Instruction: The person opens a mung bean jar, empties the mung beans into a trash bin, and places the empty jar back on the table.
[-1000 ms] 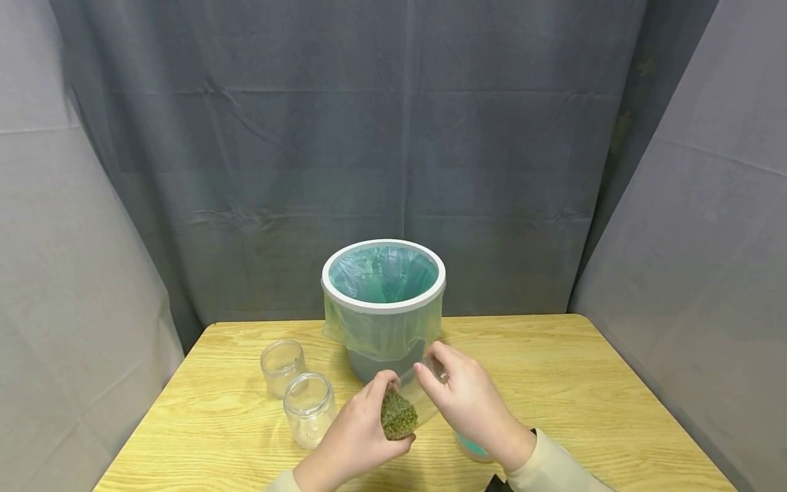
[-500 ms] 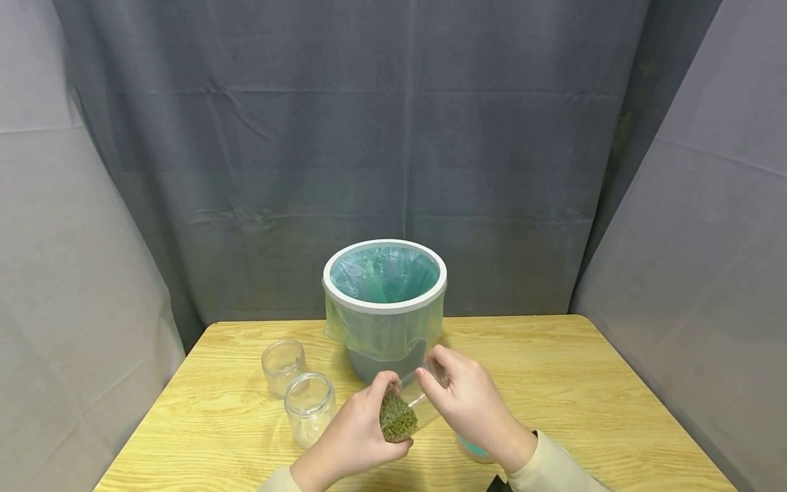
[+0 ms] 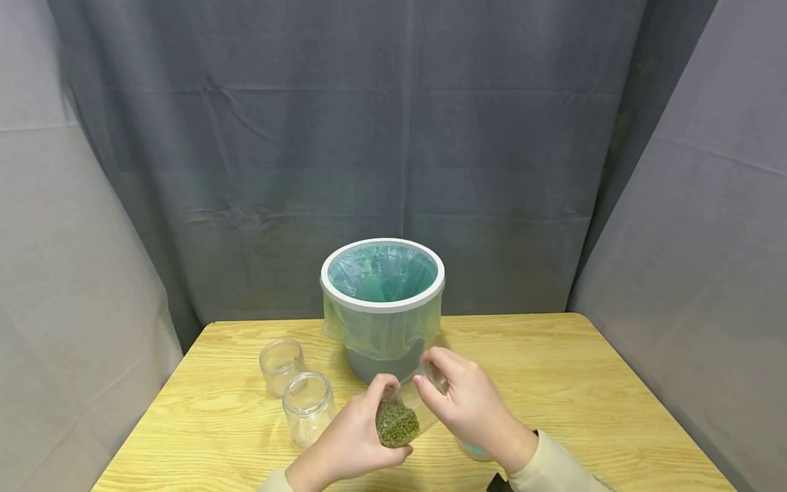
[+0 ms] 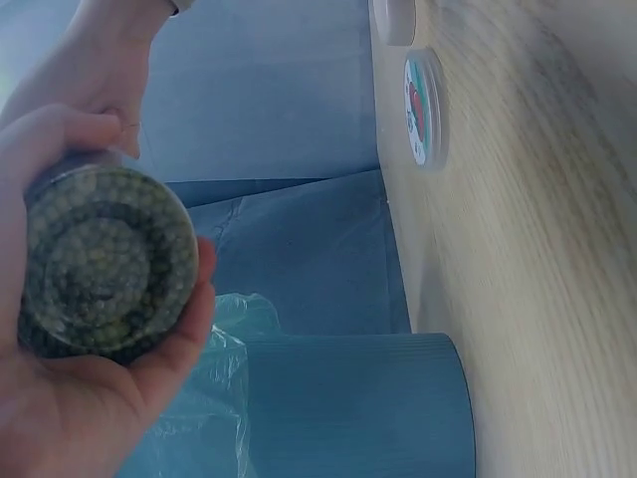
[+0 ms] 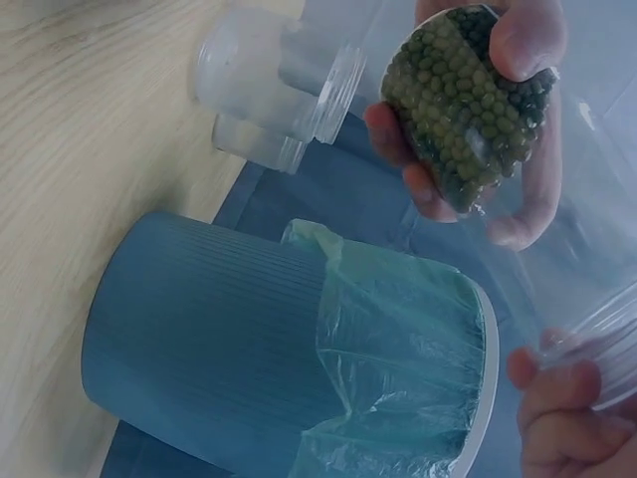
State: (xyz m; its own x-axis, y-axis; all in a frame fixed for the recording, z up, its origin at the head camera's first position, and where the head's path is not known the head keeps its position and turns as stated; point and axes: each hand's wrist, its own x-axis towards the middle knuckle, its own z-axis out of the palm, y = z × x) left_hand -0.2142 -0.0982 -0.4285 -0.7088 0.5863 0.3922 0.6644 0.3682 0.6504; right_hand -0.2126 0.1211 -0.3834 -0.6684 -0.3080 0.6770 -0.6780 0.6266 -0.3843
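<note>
A clear jar [image 3: 424,408] is held tilted in front of the bin, its bottom toward the lower left. Green beans [image 3: 396,424], small and round like mung beans, lie massed at that bottom end. My left hand [image 3: 350,437] grips the jar around the bean-filled end; its base [image 4: 105,264] faces the left wrist camera. At the mouth end, my right hand [image 3: 470,400] holds the jar, fingers and thumb curled at the ridged rim [image 5: 612,329]. Clear jar wall shows between the two hands in the right wrist view.
Two open glass jars, a nearer one [image 3: 309,410] and a farther one [image 3: 281,365], stand left on the wooden table [image 3: 553,383]. A grey bin [image 3: 381,365] with a green liner [image 3: 381,331] stands behind the hands. A round printed lid [image 4: 423,108] lies on the table.
The bean-filled end has shifted slightly left, and the beans have settled into a rounder heap. Both hands keep their hold, with the right fingers a little lower.
</note>
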